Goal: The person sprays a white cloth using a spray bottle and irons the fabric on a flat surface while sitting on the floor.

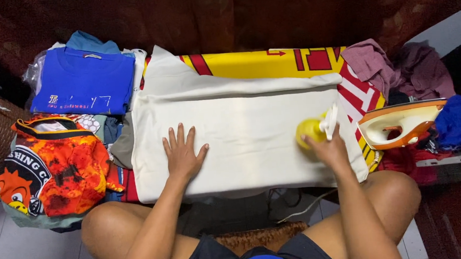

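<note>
While the left hand (182,154) presses flat and open on the cream garment (247,139) spread across the board, the right hand (326,149) grips a yellow spray bottle (312,129); the iron (400,123) rests aside, ironing apparently unstarted.

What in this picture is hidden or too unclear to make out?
All in the head view:
- Yellow spray bottle: lower part hidden by the right hand.
- Cream garment: kind unclear; near edge drops out of sight.
- Patterned yellow and red cloth: mostly covered by the garment.
- Iron: its cord cannot be traced.
</note>
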